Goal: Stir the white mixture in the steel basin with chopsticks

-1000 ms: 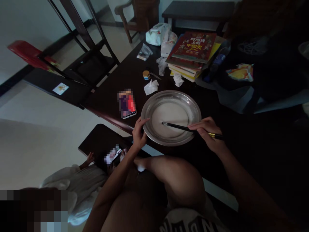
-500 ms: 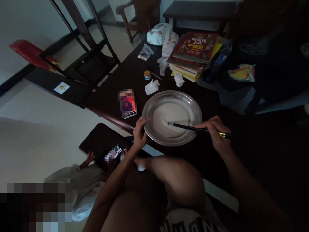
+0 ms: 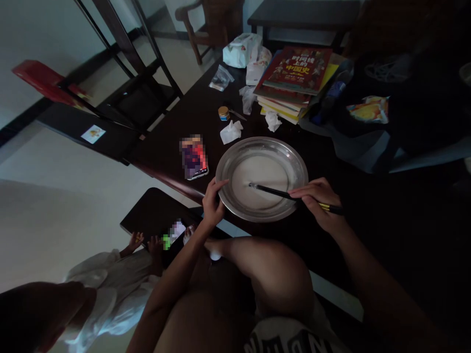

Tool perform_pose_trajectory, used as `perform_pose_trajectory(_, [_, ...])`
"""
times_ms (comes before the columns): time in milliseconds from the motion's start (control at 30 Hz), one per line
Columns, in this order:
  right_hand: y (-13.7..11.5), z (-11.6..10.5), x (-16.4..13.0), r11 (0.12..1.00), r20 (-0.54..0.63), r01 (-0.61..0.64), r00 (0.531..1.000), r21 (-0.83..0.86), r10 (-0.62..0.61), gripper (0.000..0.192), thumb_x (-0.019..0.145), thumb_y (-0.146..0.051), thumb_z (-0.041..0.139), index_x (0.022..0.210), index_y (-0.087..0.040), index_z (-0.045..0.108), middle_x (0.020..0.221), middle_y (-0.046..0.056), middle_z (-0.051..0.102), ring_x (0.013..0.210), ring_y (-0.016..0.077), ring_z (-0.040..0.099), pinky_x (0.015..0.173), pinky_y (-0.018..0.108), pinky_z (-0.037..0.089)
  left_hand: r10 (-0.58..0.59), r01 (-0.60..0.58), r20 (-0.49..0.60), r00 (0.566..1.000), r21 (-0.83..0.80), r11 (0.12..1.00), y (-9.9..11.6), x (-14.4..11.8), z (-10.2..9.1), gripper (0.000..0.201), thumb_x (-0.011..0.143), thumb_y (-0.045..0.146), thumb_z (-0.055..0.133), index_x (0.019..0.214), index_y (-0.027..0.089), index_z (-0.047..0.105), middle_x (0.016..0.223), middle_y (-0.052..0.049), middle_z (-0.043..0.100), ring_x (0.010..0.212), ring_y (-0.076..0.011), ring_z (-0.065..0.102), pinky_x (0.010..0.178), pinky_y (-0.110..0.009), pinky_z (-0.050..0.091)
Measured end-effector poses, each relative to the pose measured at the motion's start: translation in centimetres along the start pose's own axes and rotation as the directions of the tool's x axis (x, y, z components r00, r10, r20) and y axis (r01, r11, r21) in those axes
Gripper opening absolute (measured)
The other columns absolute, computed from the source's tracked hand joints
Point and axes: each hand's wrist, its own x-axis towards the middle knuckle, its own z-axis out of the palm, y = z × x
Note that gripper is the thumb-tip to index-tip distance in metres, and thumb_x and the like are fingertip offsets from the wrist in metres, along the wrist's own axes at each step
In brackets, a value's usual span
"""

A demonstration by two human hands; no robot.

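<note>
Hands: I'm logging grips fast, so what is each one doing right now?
Left hand: closed on the rim of the metal plate.
Right hand: closed on dark chopsticks, tips in the plate's white liquid.

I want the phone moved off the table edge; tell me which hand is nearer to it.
Left. The left hand grips the near-left rim of the metal plate, just below and right of the phone. The right hand holds chopsticks across the plate, farther away.

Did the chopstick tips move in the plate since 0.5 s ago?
Yes. The chopsticks in the right hand slid left: the tips sit nearer the plate centre, and the hand is back over its right rim.
</note>
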Motion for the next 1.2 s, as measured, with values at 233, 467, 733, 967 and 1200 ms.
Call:
perform_pose_trajectory(233, [0.05, 0.0, -0.04, 0.999, -0.05, -0.053, 0.997, -0.001, 0.053, 0.027, 0.102, -0.033, 0.052, 0.098, -0.034, 0.079, 0.088, -0.001, 0.082, 0.084, 0.022, 0.068, 0.074, 0.042, 0.051, -0.037, 0.037, 0.031, 0.999, 0.009, 0.999, 0.02, -0.05, -0.13, 0.038, 0.102, 0.042, 0.047, 0.129, 0.022, 0.063, 0.129, -0.013, 0.068, 0.124, -0.0265, 0.065, 0.102, -0.044, 0.055])
perform_pose_trajectory(467, [0.04, -0.04, 0.04, 0.999, -0.114, -0.047, 0.993, -0.023, 0.044, 0.03, 0.103, -0.031, 0.049, 0.098, -0.034, 0.079, 0.086, 0.0, 0.081, 0.083, 0.0217, 0.068, 0.074, 0.043, 0.05, -0.028, 0.029, 0.023, 0.999, -0.042, 0.999, -0.1, -0.11, -0.05, 0.041, 0.102, 0.048, 0.047, 0.129, 0.022, 0.063, 0.128, -0.014, 0.068, 0.123, -0.0272, 0.065, 0.101, -0.045, 0.055])
perform_pose_trajectory(733, [-0.11, 0.22, 0.05, 0.999, -0.062, 0.0, 0.998, -0.052, -0.003, 0.025, 0.101, -0.029, 0.054, 0.098, -0.032, 0.079, 0.094, -0.001, 0.083, 0.085, 0.0205, 0.071, 0.077, 0.043, 0.05, -0.005, 0.005, 0.012, 1.0, -0.017, 1.0, 0.05, 0.06, -0.13, 0.039, 0.103, 0.047, 0.047, 0.128, 0.022, 0.063, 0.127, -0.014, 0.068, 0.122, -0.026, 0.066, 0.1, -0.043, 0.056])
perform_pose_trajectory(967, [-0.01, 0.2, -0.04, 0.999, -0.014, -0.007, 1.0, -0.035, 0.007, 0.024, 0.1, -0.03, 0.055, 0.1, -0.033, 0.079, 0.096, -0.002, 0.083, 0.085, 0.0201, 0.072, 0.08, 0.043, 0.051, -0.036, 0.035, 0.02, 0.999, 0.018, 0.999, -0.04, -0.03, -0.06, 0.043, 0.103, 0.052, 0.044, 0.126, 0.022, 0.064, 0.127, -0.014, 0.068, 0.122, -0.0257, 0.066, 0.1, -0.043, 0.056])
perform_pose_trajectory(1200, [-0.04, 0.02, -0.1, 0.997, -0.097, -0.071, 0.993, -0.012, 0.07, 0.03, 0.102, -0.035, 0.051, 0.096, -0.033, 0.08, 0.083, 0.001, 0.08, 0.08, 0.0219, 0.066, 0.071, 0.042, 0.051, -0.042, 0.042, 0.019, 0.999, 0.015, 0.999, -0.04, -0.08, -0.06, 0.041, 0.103, 0.05, 0.045, 0.126, 0.022, 0.064, 0.128, -0.013, 0.068, 0.122, -0.0254, 0.065, 0.1, -0.043, 0.056])
